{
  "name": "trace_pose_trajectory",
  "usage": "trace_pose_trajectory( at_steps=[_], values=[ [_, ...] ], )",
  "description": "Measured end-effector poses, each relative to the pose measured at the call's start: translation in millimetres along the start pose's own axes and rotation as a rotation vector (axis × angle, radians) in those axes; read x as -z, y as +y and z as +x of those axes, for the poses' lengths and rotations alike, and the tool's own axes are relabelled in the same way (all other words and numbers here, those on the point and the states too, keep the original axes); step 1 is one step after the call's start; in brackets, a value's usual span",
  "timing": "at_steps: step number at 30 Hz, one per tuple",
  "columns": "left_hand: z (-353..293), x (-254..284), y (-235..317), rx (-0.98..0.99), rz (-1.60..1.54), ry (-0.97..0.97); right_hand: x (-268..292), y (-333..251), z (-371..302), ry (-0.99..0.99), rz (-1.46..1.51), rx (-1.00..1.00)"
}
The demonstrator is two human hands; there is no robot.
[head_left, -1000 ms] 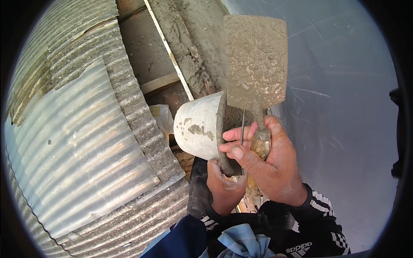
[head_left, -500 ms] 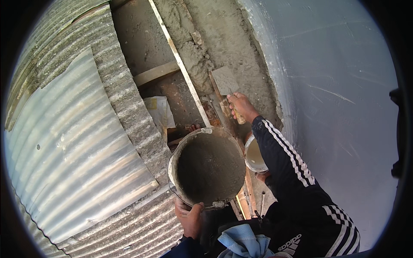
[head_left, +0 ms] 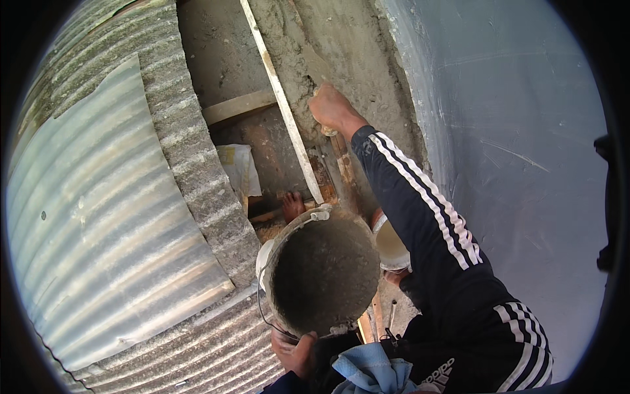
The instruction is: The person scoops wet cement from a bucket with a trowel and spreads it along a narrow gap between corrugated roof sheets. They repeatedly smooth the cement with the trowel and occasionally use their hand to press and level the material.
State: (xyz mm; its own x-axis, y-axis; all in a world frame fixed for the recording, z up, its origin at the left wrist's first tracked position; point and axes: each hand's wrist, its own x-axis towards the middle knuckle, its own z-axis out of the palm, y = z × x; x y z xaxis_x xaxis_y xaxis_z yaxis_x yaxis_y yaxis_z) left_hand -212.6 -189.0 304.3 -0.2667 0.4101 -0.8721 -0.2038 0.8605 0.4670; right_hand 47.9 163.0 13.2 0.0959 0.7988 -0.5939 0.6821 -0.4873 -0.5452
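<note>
My right hand (head_left: 336, 110) is closed round the handle of a trowel (head_left: 329, 131), whose butt end shows below my fist. Its blade is hard to pick out against the wet grey mortar (head_left: 357, 85) along the wall. Below and to the left of that arm, a mortar-caked bucket (head_left: 325, 272) is tilted with its mouth facing up toward me. My left hand (head_left: 293, 353) grips it at the lower left, near the wire handle; some fingers are hidden behind it. Dark grey mortar coats the bucket's inside.
Corrugated roof sheets (head_left: 125, 217) cover the left. A light wooden strip (head_left: 282, 98) and a crossbeam (head_left: 239, 107) border a recess holding a pale sack (head_left: 241, 167). A smaller pail (head_left: 392, 248) of murky liquid stands by the grey wall (head_left: 512, 164). Bare toes (head_left: 293, 205) show beyond the bucket.
My right hand has moved away from me and leftward with the trowel, bringing its blade onto the mortar. The bucket and my left hand have shifted slightly down in view.
</note>
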Motion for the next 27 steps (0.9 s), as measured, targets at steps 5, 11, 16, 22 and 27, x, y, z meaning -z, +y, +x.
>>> trace_pose_trajectory(
  at_steps=[5, 11, 16, 22, 27],
  values=[
    [-1, 1, 11, -0.022, -0.023, -0.017, -14, -38, -33, 0.084, -0.042, -0.066],
    [1, 2, 10, -0.022, -0.086, 0.051, -11, -17, -80, 0.222, 0.026, 0.027],
    [10, 6, 4, -0.114, -0.132, -0.020, -55, 10, -87, 0.173, -0.171, 0.028],
    [10, 14, 10, -0.123, -0.062, -0.029, -43, 35, -101, 0.192, 0.002, 0.024],
    [7, 14, 22, -0.068, 0.009, -0.036, -46, 106, -153, -0.058, 0.946, -0.383]
  ],
)
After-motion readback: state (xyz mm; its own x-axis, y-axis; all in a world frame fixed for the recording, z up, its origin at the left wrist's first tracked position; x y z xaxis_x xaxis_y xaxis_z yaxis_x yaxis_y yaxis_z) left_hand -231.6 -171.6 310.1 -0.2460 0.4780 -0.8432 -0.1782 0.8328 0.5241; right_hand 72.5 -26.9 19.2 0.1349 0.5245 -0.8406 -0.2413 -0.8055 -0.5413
